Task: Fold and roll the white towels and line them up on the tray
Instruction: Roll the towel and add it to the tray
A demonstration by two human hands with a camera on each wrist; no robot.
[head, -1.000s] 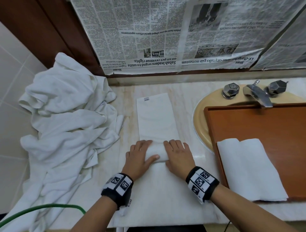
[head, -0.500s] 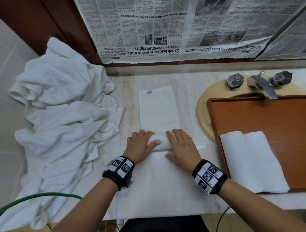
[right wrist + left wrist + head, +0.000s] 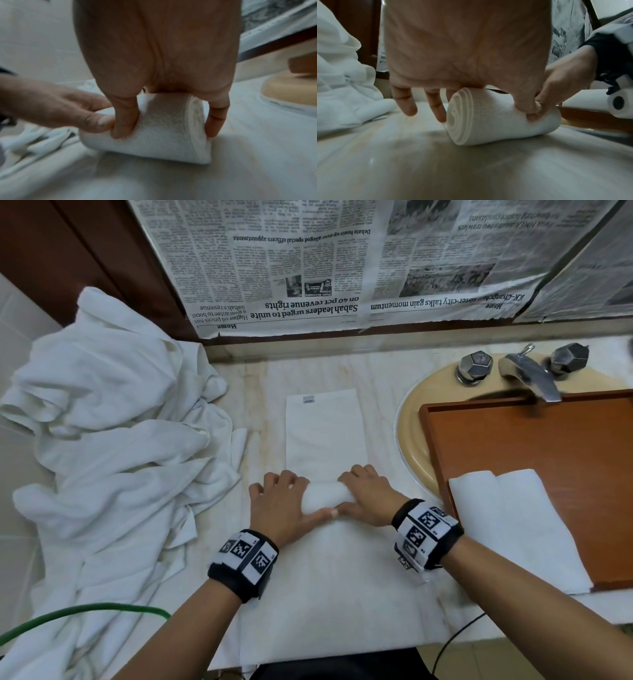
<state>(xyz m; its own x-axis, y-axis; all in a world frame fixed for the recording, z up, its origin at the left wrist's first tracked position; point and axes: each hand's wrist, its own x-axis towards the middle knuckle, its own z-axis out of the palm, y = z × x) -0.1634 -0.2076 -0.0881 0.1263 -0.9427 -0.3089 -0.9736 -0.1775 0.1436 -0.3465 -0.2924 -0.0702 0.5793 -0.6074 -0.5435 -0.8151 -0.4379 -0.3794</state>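
A long white towel strip point(image 3: 325, 436) lies on the counter, and its near end is wound into a roll point(image 3: 325, 496) point(image 3: 496, 121) point(image 3: 163, 135). My left hand point(image 3: 277, 501) point(image 3: 471, 67) curls over the roll's left end, thumb on the near side. Over the right end, my right hand point(image 3: 368, 494) point(image 3: 154, 54) grips the same way. Both thumbs meet at the roll's front. To the right, a brown wooden tray point(image 3: 534, 446) sits over the sink and holds a folded white towel point(image 3: 513, 529) at its near left corner.
A big heap of loose white towels point(image 3: 113, 457) fills the counter's left side. A flat white cloth point(image 3: 335, 594) covers the counter under my wrists. A faucet point(image 3: 527, 374) and beige sink point(image 3: 414, 433) are behind the tray. A green hose point(image 3: 85, 611) runs at lower left.
Both hands have rolled the towel away from me along the strip. The roll is thicker and the flat strip beyond it shorter.
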